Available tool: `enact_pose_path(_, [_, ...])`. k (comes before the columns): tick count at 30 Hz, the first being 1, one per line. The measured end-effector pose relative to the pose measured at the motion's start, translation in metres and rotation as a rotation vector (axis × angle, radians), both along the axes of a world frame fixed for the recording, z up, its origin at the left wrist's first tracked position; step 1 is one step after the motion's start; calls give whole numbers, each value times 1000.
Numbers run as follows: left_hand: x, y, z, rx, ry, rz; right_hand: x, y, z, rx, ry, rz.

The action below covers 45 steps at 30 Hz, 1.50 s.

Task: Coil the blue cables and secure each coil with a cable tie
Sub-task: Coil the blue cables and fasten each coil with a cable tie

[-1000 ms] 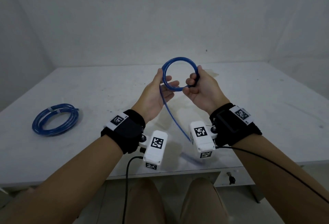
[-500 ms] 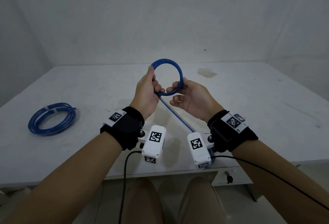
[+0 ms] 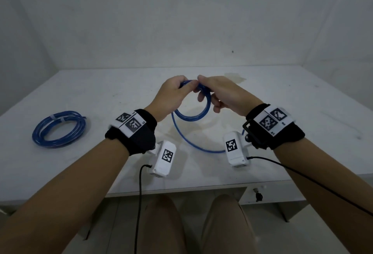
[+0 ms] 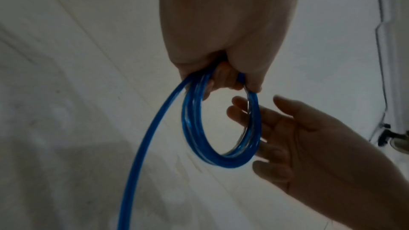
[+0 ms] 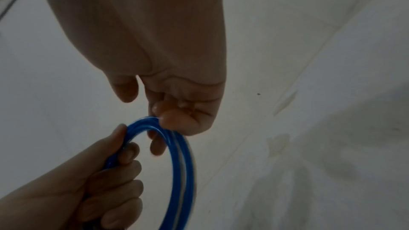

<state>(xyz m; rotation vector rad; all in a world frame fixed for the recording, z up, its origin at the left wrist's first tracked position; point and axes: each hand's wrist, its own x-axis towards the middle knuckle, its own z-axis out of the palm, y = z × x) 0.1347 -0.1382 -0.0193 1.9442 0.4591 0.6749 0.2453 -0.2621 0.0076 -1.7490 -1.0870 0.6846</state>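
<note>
Above the table's middle I hold a small coil of blue cable (image 3: 192, 116) with both hands. It hangs below my knuckles. My left hand (image 3: 171, 96) grips the top of the coil (image 4: 221, 156) in curled fingers. My right hand (image 3: 222, 94) holds the top right next to it, its fingertips (image 5: 170, 120) on the strands (image 5: 181, 172). The loose tail (image 3: 193, 145) leaves the coil, sags to the table and runs right, under my right wrist camera. No loose cable tie is visible.
A coiled blue cable (image 3: 59, 130) bound with white ties lies on the white table (image 3: 302, 152) at the left. Black wires run from both wrist cameras over the near edge. My knees sit below that edge.
Both hands have turned palms down, and the coil has swung from upright above the fingers to hanging below them. The tail now curves to the right on the table.
</note>
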Motion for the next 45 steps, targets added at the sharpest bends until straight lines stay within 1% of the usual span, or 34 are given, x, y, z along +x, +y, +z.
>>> enact_pose_path(3, [0,0,1,2,-24,-2,0,2,-3,4,37,25])
enact_pose_path(5, [-2,0,4,-79,-72,-14,2,4,-7,34,90,6])
enact_pose_path(6, [-3,0,6,-158,-107,-21,3,4,-10,52,139,-21])
enact_pose_path(8, [-4,3,9,-310,-162,-19,5,3,-14,106,299,-80])
enact_pose_path(10, [-5,6,8,-422,-175,2,6,4,-16,176,466,-137])
enact_pose_path(12, [-5,6,1,-494,-151,5,7,5,-17,228,591,-181])
enact_pose_path(15, [-4,1,-10,-531,-98,12,4,8,-20,279,742,-199])
enact_pose_path(18, [-3,-2,-14,-646,-169,22,-4,12,-28,308,831,-206])
enact_pose_path(20, [-2,-4,-12,-715,-241,42,-8,14,-35,312,844,-203])
enact_pose_path(22, [-2,-3,-11,-714,-282,63,-9,12,-40,280,809,-171])
enact_pose_path(24, [-3,-1,-9,-668,-279,81,-7,9,-41,222,681,-148])
enact_pose_path(26, [-6,0,-6,-569,-213,82,-2,8,-39,172,506,-154])
enact_pose_path(27, [-6,0,-5,-496,-158,76,1,8,-37,153,454,-151])
enact_pose_path(30, [-5,-4,-2,-282,-5,49,3,12,-27,112,408,-103])
enact_pose_path(31, [-4,-5,-1,-247,19,33,2,13,-24,114,397,-104])
enact_pose_path(33, [-3,-7,3,-237,36,6,-1,14,-22,126,363,-121])
enact_pose_path(35, [-3,-8,6,-261,27,-3,-1,14,-22,148,390,-126])
enact_pose_path(38, [-1,-8,5,-312,-19,-1,1,13,-22,191,524,-140])
enact_pose_path(41, [0,-10,2,-386,-55,12,1,12,-25,255,631,-191])
enact_pose_path(45, [-3,-14,-5,-590,-101,42,-2,14,-31,395,774,-291])
